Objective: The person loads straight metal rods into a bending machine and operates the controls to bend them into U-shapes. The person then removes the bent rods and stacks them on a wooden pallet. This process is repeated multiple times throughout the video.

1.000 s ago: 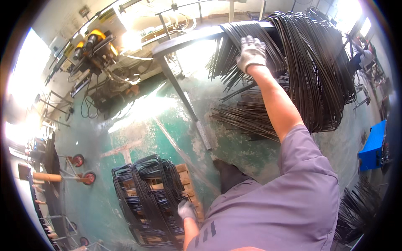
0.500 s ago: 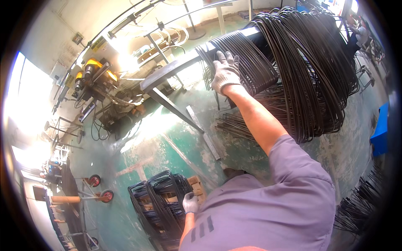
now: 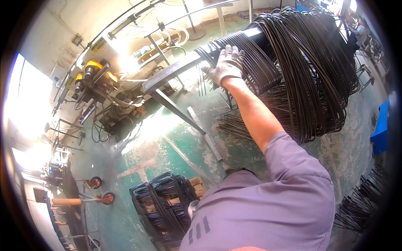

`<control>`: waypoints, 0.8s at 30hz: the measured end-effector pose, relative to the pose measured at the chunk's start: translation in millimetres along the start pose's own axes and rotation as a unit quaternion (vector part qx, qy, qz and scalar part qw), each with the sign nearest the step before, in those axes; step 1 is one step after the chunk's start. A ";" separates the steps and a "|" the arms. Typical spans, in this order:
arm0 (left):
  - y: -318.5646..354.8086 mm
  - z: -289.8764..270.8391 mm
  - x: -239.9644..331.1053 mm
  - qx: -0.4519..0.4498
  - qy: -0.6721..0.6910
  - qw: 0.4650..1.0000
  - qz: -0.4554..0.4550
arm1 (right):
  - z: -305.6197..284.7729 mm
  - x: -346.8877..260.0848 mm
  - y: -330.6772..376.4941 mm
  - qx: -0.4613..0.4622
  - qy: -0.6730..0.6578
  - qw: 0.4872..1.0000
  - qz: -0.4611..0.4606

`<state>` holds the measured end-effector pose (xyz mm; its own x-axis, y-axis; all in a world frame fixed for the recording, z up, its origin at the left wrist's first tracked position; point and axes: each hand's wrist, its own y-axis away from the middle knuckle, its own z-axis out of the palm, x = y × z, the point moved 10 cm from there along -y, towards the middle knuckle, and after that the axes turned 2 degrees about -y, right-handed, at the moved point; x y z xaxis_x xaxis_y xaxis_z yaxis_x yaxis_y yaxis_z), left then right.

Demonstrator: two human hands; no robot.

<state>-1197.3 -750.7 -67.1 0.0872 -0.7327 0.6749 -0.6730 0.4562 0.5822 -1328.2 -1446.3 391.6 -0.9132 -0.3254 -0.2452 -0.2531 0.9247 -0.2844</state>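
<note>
My right hand [image 3: 228, 66], in a pale knitted glove, lies open with its fingers spread on a row of bent dark wire frames [image 3: 260, 69]. These frames hang over a grey metal beam [image 3: 167, 77]; the hand is at their left end. Right beside them hangs a thicker bundle of longer dark wire loops [image 3: 299, 79]. Only a bit of my gloved left hand [image 3: 192, 206] shows past the shirt at my side, its fingers hidden. Close to it is a stack of black wire frames [image 3: 161, 201] low on the left.
Loose rods [image 3: 236, 125] lie under the beam, beside its slanting leg [image 3: 178, 111]. A yellow and black machine [image 3: 94, 73] stands at the far left, with a wheeled metal cart [image 3: 94, 194] nearer. A blue bin [image 3: 380, 127] and dark wire pieces [image 3: 362, 205] are at right.
My right hand has shifted slightly on the hanging frames, its thumb now spread out to the left. My left hand has drawn back, mostly behind the shirt.
</note>
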 end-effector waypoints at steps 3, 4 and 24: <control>-5.7 -6.7 11.2 0.013 0.014 1.000 0.019 | -2.0 -13.8 -0.6 0.000 -0.016 1.000 0.006; -1.8 -10.8 10.0 0.022 0.019 0.999 0.015 | -0.9 -22.3 -2.5 -0.045 -0.033 0.998 0.009; -22.7 6.6 -16.7 0.005 -0.014 1.000 -0.011 | -34.2 52.8 -13.6 0.072 0.044 0.996 0.025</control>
<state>-1188.3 -752.1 -94.6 0.0815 -0.7558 0.6497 -0.6780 0.4358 0.5920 -1383.9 -1469.2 414.2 -0.9495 -0.2557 -0.1820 -0.1643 0.8990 -0.4061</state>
